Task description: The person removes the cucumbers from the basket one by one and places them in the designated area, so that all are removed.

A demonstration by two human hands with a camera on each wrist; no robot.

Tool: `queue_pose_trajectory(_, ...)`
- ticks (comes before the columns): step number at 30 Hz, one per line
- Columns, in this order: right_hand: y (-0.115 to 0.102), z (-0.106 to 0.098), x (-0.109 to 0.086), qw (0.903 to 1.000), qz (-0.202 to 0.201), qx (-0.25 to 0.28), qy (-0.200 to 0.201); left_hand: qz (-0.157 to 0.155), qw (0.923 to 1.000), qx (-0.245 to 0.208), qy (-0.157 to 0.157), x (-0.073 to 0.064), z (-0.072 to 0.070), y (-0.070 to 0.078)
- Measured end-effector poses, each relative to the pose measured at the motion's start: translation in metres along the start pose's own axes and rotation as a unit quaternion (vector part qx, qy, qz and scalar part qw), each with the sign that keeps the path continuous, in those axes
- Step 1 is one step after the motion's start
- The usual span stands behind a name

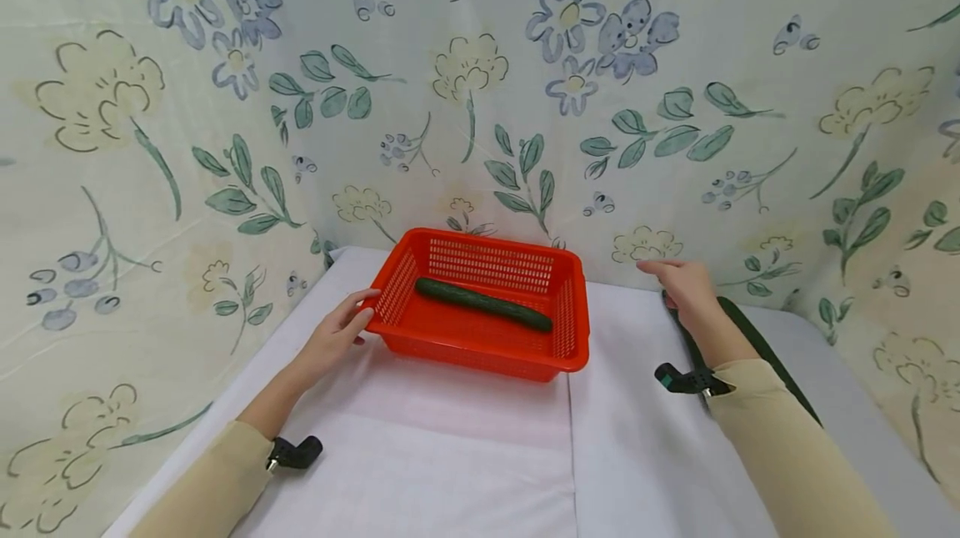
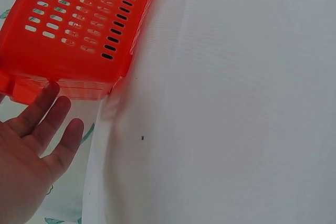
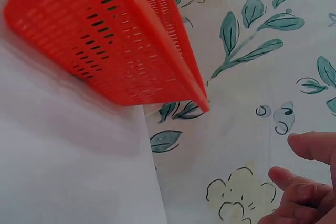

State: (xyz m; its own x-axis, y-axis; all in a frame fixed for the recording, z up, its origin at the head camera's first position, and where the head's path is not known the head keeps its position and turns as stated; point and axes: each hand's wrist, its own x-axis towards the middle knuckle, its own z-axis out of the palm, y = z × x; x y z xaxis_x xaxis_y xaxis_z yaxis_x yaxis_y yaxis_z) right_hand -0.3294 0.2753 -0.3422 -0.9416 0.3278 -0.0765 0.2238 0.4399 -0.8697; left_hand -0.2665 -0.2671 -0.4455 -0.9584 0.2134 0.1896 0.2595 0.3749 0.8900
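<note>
A red plastic basket (image 1: 480, 354) with slotted walls stands on the white-covered table, and one long dark green cucumber (image 1: 483, 304) lies slantwise on its floor. My left hand (image 1: 335, 336) is at the basket's left end, fingertips right at the rim. In the left wrist view its fingers (image 2: 60, 140) are spread and fairly straight, one tip against the red plastic. Off to the right of the basket, my right hand (image 1: 686, 292) is raised with nothing in it. Its index finger points left and the other fingers are loosely bent.
Under my right forearm lies a long dark green thing (image 1: 756, 338), largely hidden by the arm. A flowered cloth (image 1: 480, 138) hangs behind the table and along both sides. The white table cover (image 1: 450, 480) shows a fold line running towards me.
</note>
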Motion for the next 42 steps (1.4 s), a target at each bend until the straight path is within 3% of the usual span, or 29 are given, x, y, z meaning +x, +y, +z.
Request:
queue_pose_trajectory(9, -0.039, 0.021, 0.001, 0.9973, -0.014, -0.005, -0.073, -0.004, 0.9999, -0.007, -0.008, -0.007, -0.002, 0.032)
queue_pose_trajectory(14, -0.054, 0.040, 0.006, 0.9923, -0.024, 0.020, -0.120, -0.003, 0.9999, -0.010, -0.008, -0.010, -0.003, 0.040)
queue_pose_trajectory(25, -0.084, 0.081, 0.015, 0.9772, -0.033, 0.079, -0.194, -0.002, 1.0000, -0.008, 0.000, -0.010, -0.004, 0.038)
queue_pose_trajectory(34, -0.087, 0.116, 0.022, 0.9686, -0.013, 0.111, -0.222, -0.008, 0.9999, -0.004, -0.006, -0.012, -0.001, 0.039)
queue_pose_trajectory(42, -0.081, 0.143, 0.026, 0.9553, -0.010, 0.107, -0.275, -0.008, 0.9999, -0.005, 0.005, -0.004, 0.004, 0.009)
